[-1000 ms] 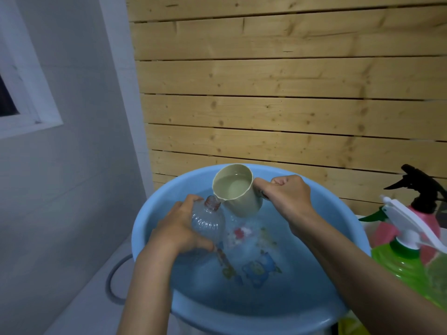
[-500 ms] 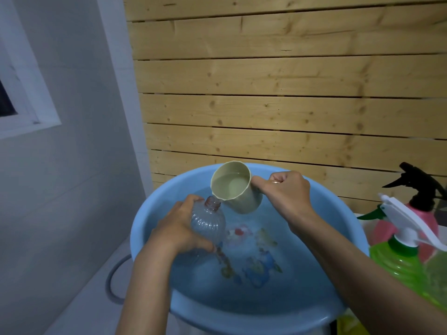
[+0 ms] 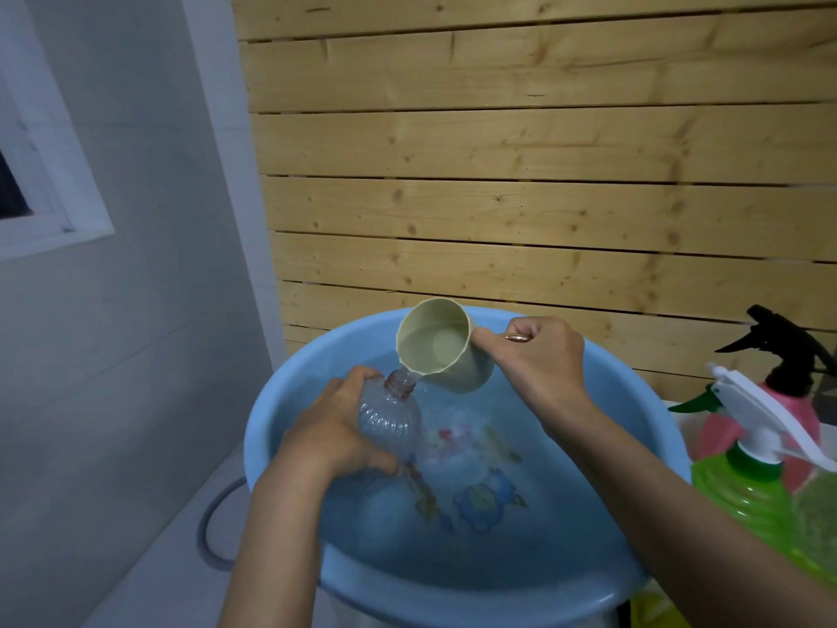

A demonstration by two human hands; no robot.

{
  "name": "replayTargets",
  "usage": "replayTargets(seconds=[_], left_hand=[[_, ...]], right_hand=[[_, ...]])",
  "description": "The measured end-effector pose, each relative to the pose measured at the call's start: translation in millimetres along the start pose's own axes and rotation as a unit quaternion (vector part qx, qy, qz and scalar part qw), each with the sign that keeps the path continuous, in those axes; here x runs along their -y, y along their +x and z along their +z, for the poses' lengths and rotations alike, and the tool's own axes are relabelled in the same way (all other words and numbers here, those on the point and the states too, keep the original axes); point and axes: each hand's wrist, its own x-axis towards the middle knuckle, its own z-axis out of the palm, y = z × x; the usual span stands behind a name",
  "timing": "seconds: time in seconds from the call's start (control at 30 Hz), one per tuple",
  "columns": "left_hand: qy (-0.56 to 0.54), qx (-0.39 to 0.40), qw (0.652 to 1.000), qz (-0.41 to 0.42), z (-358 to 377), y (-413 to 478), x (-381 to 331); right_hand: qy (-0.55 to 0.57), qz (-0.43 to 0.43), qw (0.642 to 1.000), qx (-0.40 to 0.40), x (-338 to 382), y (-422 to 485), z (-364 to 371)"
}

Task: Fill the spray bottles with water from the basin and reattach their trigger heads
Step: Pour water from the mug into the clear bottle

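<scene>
Filling step: left hand fingers wrap the clear bottle in the basin, right hand fingers clasp the tipped beige cup by its handle; next I should tip further.

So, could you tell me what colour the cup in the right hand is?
The cup is a plain pale cream-yellow, seen best in the head view.

On the far side we face a wall of pale horizontal wooden planks with dark knots. To the left we see a grey wall and a white window frame. Near left, a grey hose loop lies on a pale ledge.
</scene>
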Motion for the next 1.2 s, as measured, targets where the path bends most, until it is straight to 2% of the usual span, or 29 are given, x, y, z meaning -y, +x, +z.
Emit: replayTargets(seconds=[1.2], left_hand=[[0.017, 0.009, 1.000, 0.002, 1.8, 1.1, 2.4]], right_hand=[[-0.036, -0.069, 0.996, -0.030, -5.9, 3.2, 4.1]])
